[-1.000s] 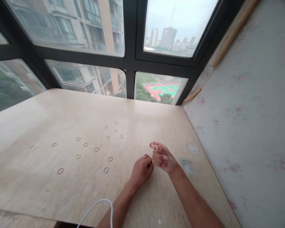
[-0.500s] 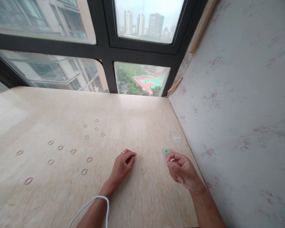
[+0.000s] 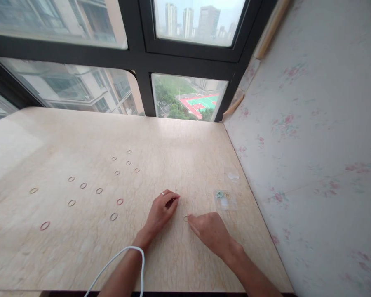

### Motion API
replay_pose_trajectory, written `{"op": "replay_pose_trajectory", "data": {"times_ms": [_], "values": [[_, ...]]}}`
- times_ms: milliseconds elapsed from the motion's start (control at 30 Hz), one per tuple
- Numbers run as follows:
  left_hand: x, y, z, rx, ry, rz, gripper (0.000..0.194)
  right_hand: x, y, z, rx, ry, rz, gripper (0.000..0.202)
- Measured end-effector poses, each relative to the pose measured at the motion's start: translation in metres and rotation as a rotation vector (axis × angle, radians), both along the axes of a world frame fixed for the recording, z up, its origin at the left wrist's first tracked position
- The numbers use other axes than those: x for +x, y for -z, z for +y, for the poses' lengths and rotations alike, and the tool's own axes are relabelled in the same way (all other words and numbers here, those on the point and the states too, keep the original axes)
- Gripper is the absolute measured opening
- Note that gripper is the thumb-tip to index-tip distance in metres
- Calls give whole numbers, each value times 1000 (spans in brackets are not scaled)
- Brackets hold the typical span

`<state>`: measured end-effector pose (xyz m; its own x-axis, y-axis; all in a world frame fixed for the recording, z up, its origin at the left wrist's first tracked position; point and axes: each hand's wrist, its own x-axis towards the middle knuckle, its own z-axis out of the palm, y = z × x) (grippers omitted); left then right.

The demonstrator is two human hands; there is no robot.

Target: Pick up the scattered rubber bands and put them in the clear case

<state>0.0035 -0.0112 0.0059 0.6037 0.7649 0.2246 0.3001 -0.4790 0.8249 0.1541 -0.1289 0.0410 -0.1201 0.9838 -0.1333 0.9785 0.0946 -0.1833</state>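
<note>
My right hand (image 3: 212, 231) reaches in from the right, fingers closed, with its fingertips on the edge of a thin yellowish elastic band (image 3: 186, 218) lying flat on the pale surface. My left hand (image 3: 162, 210) rests just beyond and left of that band. Its thumb and index finger are pinched together, and whatever they may hold is too small to make out. Right of both hands lies a clear plastic bag (image 3: 225, 200) with a pale green coiled bundle and a yellowish band inside.
Several thin bands lie scattered on the left, among them a dark red one (image 3: 45, 225), a pinkish one (image 3: 120, 201) and a grey one (image 3: 113, 216). A white cable (image 3: 123, 249) crosses my left forearm. A papered wall (image 3: 312, 165) bounds the right; windows stand behind.
My right hand has moved left and down, from the plastic bag to the yellowish band, uncovering the bag. My left hand stays in place. The view has shifted slightly.
</note>
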Motion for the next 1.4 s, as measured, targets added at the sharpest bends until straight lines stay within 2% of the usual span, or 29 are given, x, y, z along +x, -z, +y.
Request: {"op": "replay_pose_trajectory", "data": {"times_ms": [233,433,600,767,833,1033,1133,1233,1400], "values": [[0,-1,-1,-5,14,5,16,-2,4,-2,59,-61,9,26],[-1,-2,-1,1,19,-6,16,-10,-1,4,-9,7,-56,17],[-2,0,-1,24,14,-17,16,-10,-13,17,-131,108,11,11],[-3,1,-2,30,14,-11,16,-1,-18,18,-165,145,96,10],[-3,0,-1,31,16,-12,16,4,-17,12,-156,215,217,11],[-3,-1,-1,44,24,-6,16,20,-14,-14,-177,480,821,3],[-4,0,0,58,26,2,16,34,-16,-23,-108,617,995,6],[-4,-1,0,64,28,-2,17,55,-18,-31,26,764,1046,14],[-3,-1,1,66,23,7,16,91,-15,-40,318,975,900,22]]}}
